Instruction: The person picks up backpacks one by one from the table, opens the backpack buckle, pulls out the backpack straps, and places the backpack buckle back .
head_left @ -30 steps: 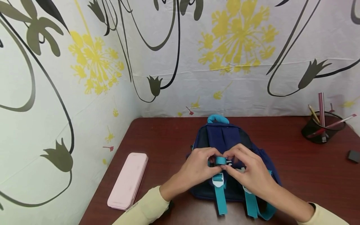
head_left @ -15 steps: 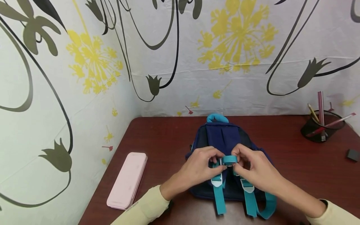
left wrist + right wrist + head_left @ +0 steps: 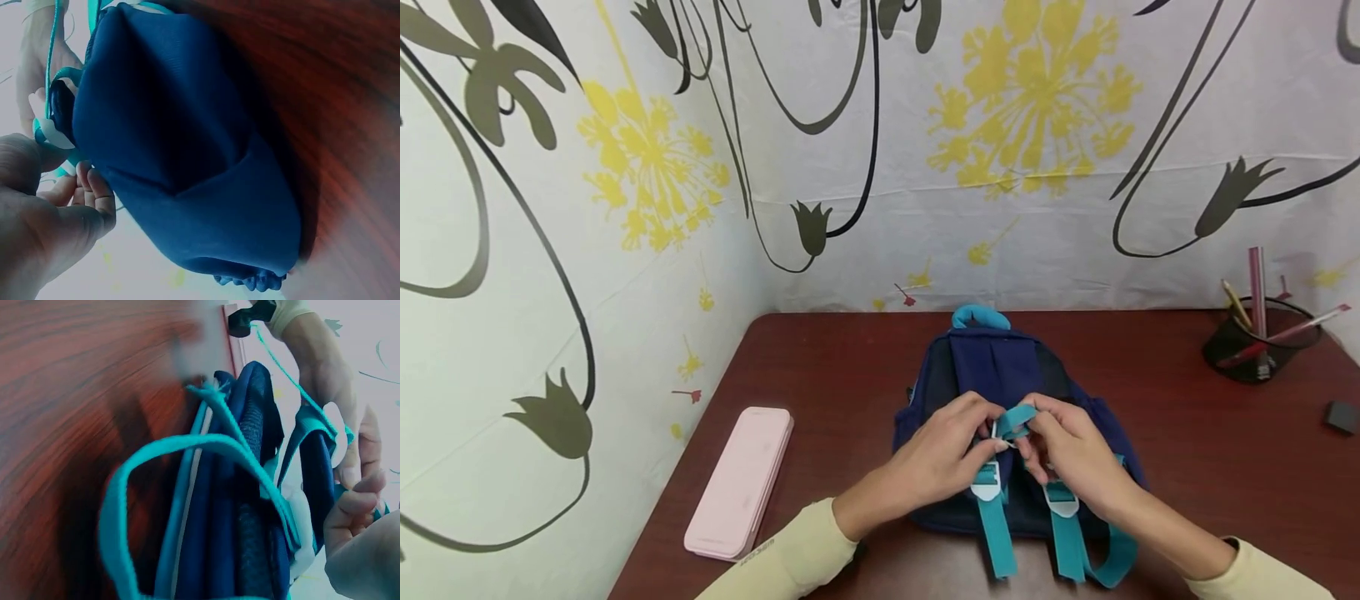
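Teal webbing strap [image 3: 1017, 419] is pinched between the left hand [image 3: 942, 457] and right hand [image 3: 1075, 457] over the navy backpack [image 3: 1000, 367], mid-table toward the back edge. Soft, light and floppy, I'd judge; best gripped by strap or buckle [image 3: 987, 485].

- The head view is evenly and brightly lit, with soft shadows cast under the backpack [image 3: 1000, 375].
- Its edges are bowed by the lens.
- Both wrist views are blurred, tinted, and washed out towards the wall.
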`<state>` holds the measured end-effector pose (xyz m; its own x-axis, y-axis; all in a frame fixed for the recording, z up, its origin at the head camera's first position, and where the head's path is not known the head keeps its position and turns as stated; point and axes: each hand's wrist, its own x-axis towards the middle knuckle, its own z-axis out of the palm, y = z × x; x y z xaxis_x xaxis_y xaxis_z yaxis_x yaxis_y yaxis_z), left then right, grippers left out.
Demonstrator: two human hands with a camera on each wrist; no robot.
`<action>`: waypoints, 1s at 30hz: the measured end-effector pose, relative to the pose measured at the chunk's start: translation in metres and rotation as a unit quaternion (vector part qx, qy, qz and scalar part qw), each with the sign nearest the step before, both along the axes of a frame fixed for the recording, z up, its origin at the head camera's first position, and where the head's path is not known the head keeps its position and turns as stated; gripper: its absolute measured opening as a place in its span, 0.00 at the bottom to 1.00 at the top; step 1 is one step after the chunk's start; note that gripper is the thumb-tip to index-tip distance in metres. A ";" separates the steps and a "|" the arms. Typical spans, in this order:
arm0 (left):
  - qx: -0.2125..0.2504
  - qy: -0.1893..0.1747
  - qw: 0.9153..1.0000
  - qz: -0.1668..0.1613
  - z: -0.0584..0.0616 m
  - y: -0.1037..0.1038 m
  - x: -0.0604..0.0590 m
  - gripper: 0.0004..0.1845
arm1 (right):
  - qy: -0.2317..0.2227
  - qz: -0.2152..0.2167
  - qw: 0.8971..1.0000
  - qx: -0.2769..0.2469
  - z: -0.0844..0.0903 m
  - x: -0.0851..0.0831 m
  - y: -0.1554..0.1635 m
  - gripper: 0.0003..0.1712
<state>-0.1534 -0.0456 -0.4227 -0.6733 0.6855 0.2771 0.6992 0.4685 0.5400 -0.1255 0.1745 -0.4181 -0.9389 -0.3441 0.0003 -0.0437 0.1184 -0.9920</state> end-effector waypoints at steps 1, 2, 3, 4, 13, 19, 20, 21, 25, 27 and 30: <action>0.002 0.002 1.000 0.000 0.000 0.000 0.000 0.16 | 0.004 -0.006 1.000 0.003 0.000 0.000 -0.002 0.24; 0.003 0.003 1.000 -0.001 -0.001 0.000 0.001 0.16 | 0.010 -0.010 1.000 0.007 0.000 0.000 -0.003 0.24; 0.003 0.005 1.000 0.000 -0.001 0.000 0.001 0.16 | 0.016 -0.012 1.000 0.011 0.000 -0.001 -0.005 0.23; 0.006 0.005 1.000 -0.001 -0.001 0.000 0.001 0.16 | 0.026 -0.013 0.999 0.016 0.000 -0.001 -0.006 0.23; 0.050 0.009 0.998 -0.025 -0.004 -0.003 -0.003 0.14 | 0.039 0.064 0.997 0.019 0.010 -0.013 -0.002 0.28; 0.033 0.038 0.998 -0.041 -0.007 -0.005 -0.005 0.12 | -0.027 0.204 0.978 -0.023 0.013 -0.035 0.014 0.28; 0.029 0.042 0.998 -0.044 -0.007 -0.006 -0.005 0.12 | -0.043 0.229 0.972 -0.035 0.013 -0.039 0.017 0.27; 0.028 0.043 0.998 -0.047 -0.007 -0.006 -0.006 0.11 | -0.061 0.250 0.965 -0.047 0.013 -0.042 0.019 0.26; 0.027 0.032 0.997 -0.063 -0.007 -0.007 -0.008 0.13 | -0.123 0.298 0.942 -0.094 0.010 -0.051 0.024 0.25; 0.030 0.022 0.997 -0.065 -0.007 -0.008 -0.010 0.13 | -0.131 0.295 0.941 -0.101 0.009 -0.052 0.024 0.25; 0.043 0.003 0.997 -0.057 -0.007 -0.009 -0.012 0.13 | -0.082 0.236 0.966 -0.064 0.009 -0.048 0.018 0.23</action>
